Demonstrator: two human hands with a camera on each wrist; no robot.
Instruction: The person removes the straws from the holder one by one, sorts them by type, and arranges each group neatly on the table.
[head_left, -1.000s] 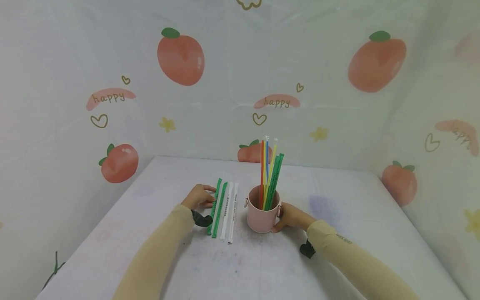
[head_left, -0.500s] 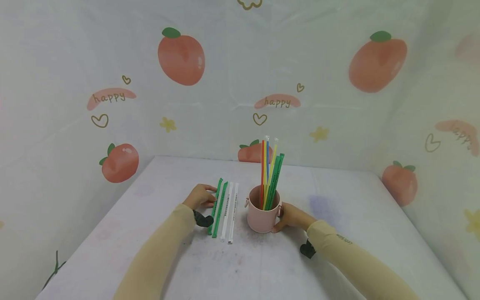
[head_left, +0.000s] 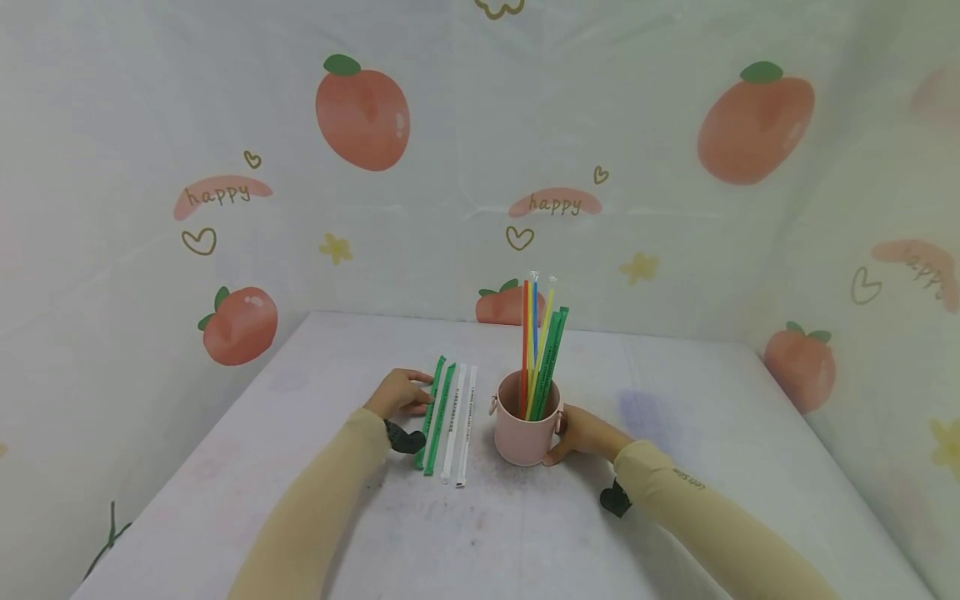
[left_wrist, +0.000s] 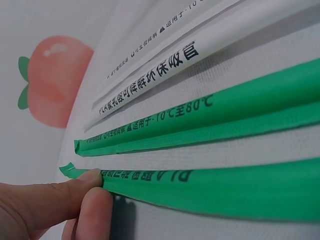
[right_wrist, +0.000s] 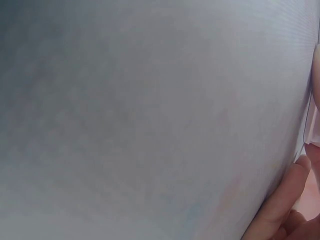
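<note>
Nothing is visibly shifting since the earlier frame. The left grip (head_left: 397, 394) is pinching the long green-wrapped straw (left_wrist: 225, 192) outermost on the tabletop (head_left: 525, 542), where neighbouring wrapped straws (left_wrist: 240, 97) are presumably leaving finger room; the right grip (head_left: 588, 433) is clasping the pink cylindrical bucket (head_left: 521, 442), seemingly steadying the multicoloured straws (head_left: 552, 358) inside.

Green wrappers (left_wrist: 250, 97) look papery, the pink bucket (head_left: 522, 443) smooth.

Gap between white straws (head_left: 467, 427) and pink bucket (head_left: 522, 442); standing straws (head_left: 551, 364) obstruct passage above.
</note>
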